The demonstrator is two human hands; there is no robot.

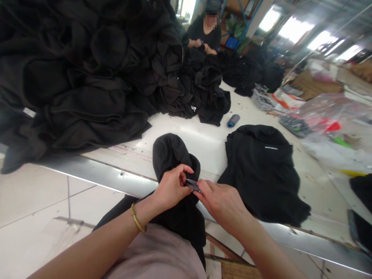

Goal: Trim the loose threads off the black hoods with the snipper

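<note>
A black garment is bunched over the table's front edge and hangs down toward my lap. My left hand pinches a bit of its cloth, thumb and forefinger close together. In my right hand is a small pair of thread snips, its grey blades pointing left at the cloth by my left fingertips. Whether the blades touch a thread is too small to tell. To the right lies another black garment, laid fairly flat, with a small white label.
A large heap of black garments covers the table's left and back. Behind it a co-worker handles dark cloth. A thread spool lies mid-table. Plastic bags sit at the right, and a dark phone-like object near the front edge.
</note>
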